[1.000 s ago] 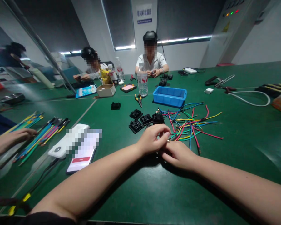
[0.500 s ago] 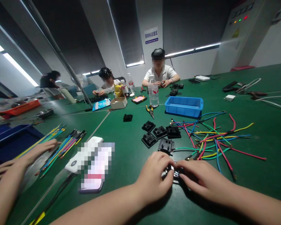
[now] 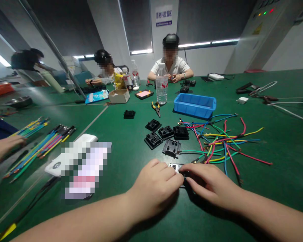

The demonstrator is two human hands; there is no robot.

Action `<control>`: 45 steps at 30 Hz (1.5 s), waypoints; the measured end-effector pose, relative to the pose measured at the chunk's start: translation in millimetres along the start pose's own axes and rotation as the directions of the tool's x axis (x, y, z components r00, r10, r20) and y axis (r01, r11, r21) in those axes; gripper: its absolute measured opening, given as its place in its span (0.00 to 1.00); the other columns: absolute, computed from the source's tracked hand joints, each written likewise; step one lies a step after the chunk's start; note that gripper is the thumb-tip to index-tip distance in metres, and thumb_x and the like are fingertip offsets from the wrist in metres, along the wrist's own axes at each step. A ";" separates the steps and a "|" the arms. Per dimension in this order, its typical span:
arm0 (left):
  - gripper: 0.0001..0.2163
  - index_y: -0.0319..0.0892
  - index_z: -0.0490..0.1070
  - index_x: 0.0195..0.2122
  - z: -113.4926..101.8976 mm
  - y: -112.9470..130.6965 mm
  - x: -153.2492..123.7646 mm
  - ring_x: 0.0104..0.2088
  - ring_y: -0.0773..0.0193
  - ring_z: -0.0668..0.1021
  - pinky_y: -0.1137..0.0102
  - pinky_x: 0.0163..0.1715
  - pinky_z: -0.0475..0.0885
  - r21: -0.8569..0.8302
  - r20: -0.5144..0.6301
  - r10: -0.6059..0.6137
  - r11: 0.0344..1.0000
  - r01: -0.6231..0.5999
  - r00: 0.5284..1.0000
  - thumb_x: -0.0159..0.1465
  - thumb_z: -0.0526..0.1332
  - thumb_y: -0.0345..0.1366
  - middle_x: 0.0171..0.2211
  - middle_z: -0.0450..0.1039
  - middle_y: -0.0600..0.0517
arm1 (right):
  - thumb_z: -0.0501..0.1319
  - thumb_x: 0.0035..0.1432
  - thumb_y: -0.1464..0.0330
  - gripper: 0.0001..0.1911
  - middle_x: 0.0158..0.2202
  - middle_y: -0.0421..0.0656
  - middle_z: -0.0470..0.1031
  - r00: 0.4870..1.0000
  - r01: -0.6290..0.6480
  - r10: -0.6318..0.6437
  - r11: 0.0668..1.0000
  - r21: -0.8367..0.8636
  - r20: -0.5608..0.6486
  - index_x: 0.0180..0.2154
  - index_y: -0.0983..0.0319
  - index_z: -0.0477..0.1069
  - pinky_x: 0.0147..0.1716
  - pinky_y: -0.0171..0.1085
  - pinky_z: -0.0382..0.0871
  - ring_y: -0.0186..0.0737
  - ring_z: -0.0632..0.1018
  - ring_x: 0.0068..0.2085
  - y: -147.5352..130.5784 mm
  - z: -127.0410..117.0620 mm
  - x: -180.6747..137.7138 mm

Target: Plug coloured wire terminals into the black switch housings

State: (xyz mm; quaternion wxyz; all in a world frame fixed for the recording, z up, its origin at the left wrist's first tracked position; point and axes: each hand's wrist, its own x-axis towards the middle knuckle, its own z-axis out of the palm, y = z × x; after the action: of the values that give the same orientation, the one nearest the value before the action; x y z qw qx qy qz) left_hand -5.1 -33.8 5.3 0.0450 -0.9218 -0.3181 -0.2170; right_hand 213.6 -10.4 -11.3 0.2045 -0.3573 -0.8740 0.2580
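Both my hands meet over a small part with a flat, light metallic face [image 3: 175, 166] and a dark body, low over the green table. My left hand [image 3: 156, 188] is closed, its thumb and fingers pressed on the part's near left side. From the right, the thumb and fingertips of my right hand [image 3: 212, 183] pinch its dark end. Fingers hide most of the part. Just beyond lie several black plastic housings [image 3: 171, 148] with raised posts. Loose coloured wires [image 3: 226, 143] in red, blue, yellow and green spread out to the right.
A blue bin [image 3: 194, 106], yellow-handled pliers [image 3: 156, 109] and a water bottle [image 3: 162, 85] stand or lie farther back. On the left are a phone [image 3: 88, 171], a white device [image 3: 70, 154], wire bundles [image 3: 44, 144] and another person's hand [image 3: 6, 148]. Two people sit opposite.
My view has shifted, so most things appear farther left and higher. My left fingers now cover more of the part, and its light face shows above them. The other person's hand at left has shifted position.
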 end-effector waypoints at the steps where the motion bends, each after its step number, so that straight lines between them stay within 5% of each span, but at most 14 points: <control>1: 0.08 0.40 0.70 0.36 -1.4 3.7 -0.6 0.26 0.63 0.73 0.66 0.26 0.62 0.062 0.006 0.031 0.998 -0.031 1.000 0.68 0.52 0.30 0.27 0.74 0.52 | 0.53 0.64 0.68 0.14 0.43 0.46 0.81 1.000 -0.003 0.003 1.000 -0.006 0.001 0.48 0.61 0.72 0.41 0.40 0.72 0.41 0.81 0.41 0.4 -0.4 0.3; 5: 0.13 0.35 0.70 0.45 -4.8 20.4 -1.3 0.25 0.61 0.79 0.66 0.23 0.67 0.286 -0.030 0.083 0.956 -0.071 0.996 0.68 0.47 0.27 0.40 0.81 0.42 | 0.54 0.63 0.68 0.13 0.41 0.45 0.81 1.000 0.021 -0.021 1.000 -0.021 -0.003 0.47 0.63 0.71 0.38 0.40 0.72 0.41 0.80 0.38 1.4 -1.9 1.1; 24: 0.14 0.38 0.74 0.34 -7.3 31.3 0.5 0.16 0.64 0.74 0.70 0.17 0.68 0.369 -0.066 0.114 0.926 -0.082 0.991 0.64 0.48 0.26 0.34 0.82 0.40 | 0.58 0.60 0.68 0.10 0.26 0.38 0.72 1.000 -0.011 0.011 1.000 0.016 -0.029 0.45 0.62 0.68 0.25 0.31 0.62 0.31 0.71 0.25 1.6 -3.5 0.1; 27: 0.10 0.39 0.74 0.36 -4.9 18.1 1.5 0.20 0.62 0.76 0.68 0.19 0.69 0.251 -0.057 0.092 0.965 -0.075 0.994 0.65 0.52 0.28 0.33 0.81 0.43 | 0.58 0.60 0.68 0.10 0.26 0.37 0.72 1.000 -0.015 0.015 1.000 0.026 -0.024 0.44 0.61 0.68 0.25 0.30 0.62 0.30 0.72 0.25 2.0 -3.7 0.3; 29: 0.07 0.43 0.73 0.38 -1.1 6.1 3.4 0.24 0.63 0.75 0.69 0.22 0.68 0.027 0.038 -0.055 0.998 0.054 0.998 0.66 0.55 0.34 0.30 0.77 0.50 | 0.58 0.60 0.68 0.10 0.26 0.37 0.72 1.000 -0.018 0.019 1.000 0.025 -0.021 0.44 0.61 0.68 0.25 0.30 0.62 0.30 0.72 0.25 2.5 -3.6 1.4; 31: 0.06 0.42 0.72 0.40 3.7 -4.5 5.7 0.34 0.63 0.77 0.70 0.32 0.72 -0.223 0.044 -0.262 0.938 0.265 0.964 0.65 0.57 0.34 0.35 0.75 0.51 | 0.58 0.60 0.68 0.09 0.26 0.37 0.72 1.000 -0.020 0.020 1.000 0.022 -0.021 0.44 0.61 0.68 0.26 0.30 0.62 0.30 0.72 0.25 3.0 -3.5 2.4; 34: 0.05 0.42 0.72 0.40 9.8 -11.9 8.0 0.41 0.62 0.75 0.68 0.40 0.71 -0.429 0.060 -0.362 0.832 0.352 0.930 0.62 0.61 0.33 0.39 0.72 0.50 | 0.59 0.60 0.68 0.09 0.26 0.36 0.73 1.000 -0.018 0.019 1.000 0.023 -0.019 0.44 0.60 0.68 0.26 0.29 0.63 0.30 0.72 0.25 3.1 -3.9 2.7; 45: 0.03 0.43 0.77 0.31 12.2 -11.9 10.7 0.35 0.66 0.74 0.71 0.35 0.69 -0.595 0.191 -0.463 0.647 0.478 0.865 0.60 0.64 0.30 0.32 0.70 0.54 | 0.58 0.60 0.67 0.10 0.27 0.37 0.75 1.000 -0.016 0.016 1.000 0.027 -0.006 0.45 0.59 0.68 0.27 0.31 0.64 0.32 0.74 0.26 3.7 -5.6 3.9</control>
State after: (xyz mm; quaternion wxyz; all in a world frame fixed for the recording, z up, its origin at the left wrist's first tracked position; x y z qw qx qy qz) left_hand -0.2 -15.5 -1.8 -0.3238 -0.7712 -0.4563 -0.3037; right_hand 215.9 -3.5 -8.4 0.2099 -0.3622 -0.8670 0.2703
